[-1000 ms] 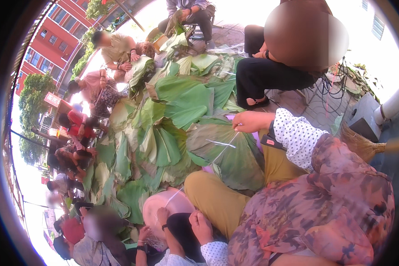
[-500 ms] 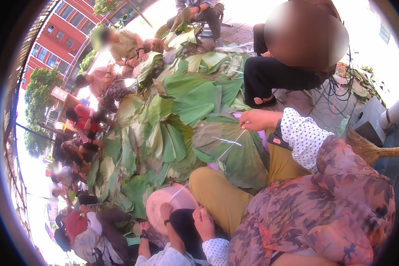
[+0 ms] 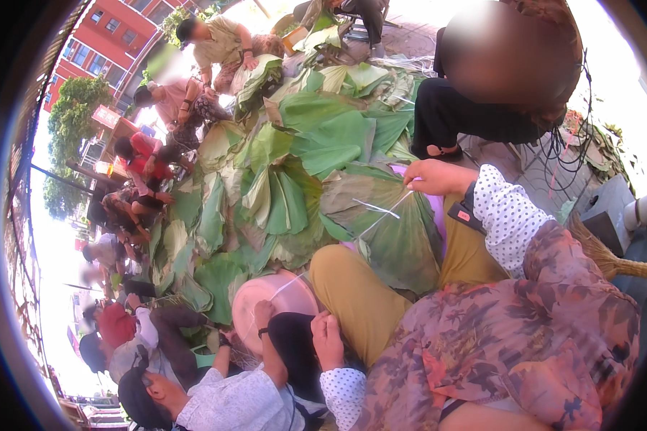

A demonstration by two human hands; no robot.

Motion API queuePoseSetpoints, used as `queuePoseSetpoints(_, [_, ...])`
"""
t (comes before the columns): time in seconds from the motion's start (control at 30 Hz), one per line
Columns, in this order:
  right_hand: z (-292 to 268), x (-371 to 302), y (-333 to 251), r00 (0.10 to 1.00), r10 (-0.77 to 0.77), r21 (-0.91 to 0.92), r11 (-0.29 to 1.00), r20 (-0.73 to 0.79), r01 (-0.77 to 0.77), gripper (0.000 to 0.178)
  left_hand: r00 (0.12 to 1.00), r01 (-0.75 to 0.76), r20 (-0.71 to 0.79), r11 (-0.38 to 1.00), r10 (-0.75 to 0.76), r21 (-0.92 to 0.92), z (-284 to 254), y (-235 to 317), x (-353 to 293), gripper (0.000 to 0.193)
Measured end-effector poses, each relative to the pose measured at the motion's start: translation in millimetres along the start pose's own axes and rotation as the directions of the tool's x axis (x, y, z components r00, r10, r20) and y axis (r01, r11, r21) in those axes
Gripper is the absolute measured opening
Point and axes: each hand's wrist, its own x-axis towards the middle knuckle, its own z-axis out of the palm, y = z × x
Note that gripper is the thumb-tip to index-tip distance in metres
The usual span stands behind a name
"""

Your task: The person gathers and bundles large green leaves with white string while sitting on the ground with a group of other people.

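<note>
Across my lap lies a large, dull green-brown lotus leaf. My right hand pinches a thin white string at the leaf's upper edge. The string runs slantwise over the leaf, and a short white strip crosses it. Below my left knee, my left hand is closed with the fingers curled in; whatever it holds, if anything, is hidden. Something purple shows behind the leaf at its right edge. A broad heap of green and browned lotus leaves spreads in front of me.
A pink bucket stands left of my knee, beside a co-worker's hand. Several people sit along the heap's left and far sides. Another in black trousers sits at the upper right. A straw broom and grey box are at right.
The view has shifted, so the scene sits a little further right. A co-worker in a dark cap has come into sight at lower left. My hands keep nearly the same poses.
</note>
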Motion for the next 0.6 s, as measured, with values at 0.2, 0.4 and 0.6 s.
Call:
queuePoseSetpoints(0.2, [-2,-3,0,1.0,0.023,0.05,0.999,-0.008,-0.023,0.029,0.995,-0.095,-0.039,0.995,0.096,0.012,7,6,1,0.023])
queuePoseSetpoints(0.4, [-2,-2,-1,1.0,-0.005,0.008,1.0,-0.008,0.005,0.028,0.999,0.045,0.003,0.996,-0.045,-0.08,5,3,1,0.022])
queuePoseSetpoints(0.6, [-3,-2,-2,1.0,0.012,0.0,1.0,0.003,-0.012,0.028,0.994,-0.093,-0.064,0.996,0.093,-0.005,11,8,1,0.022])
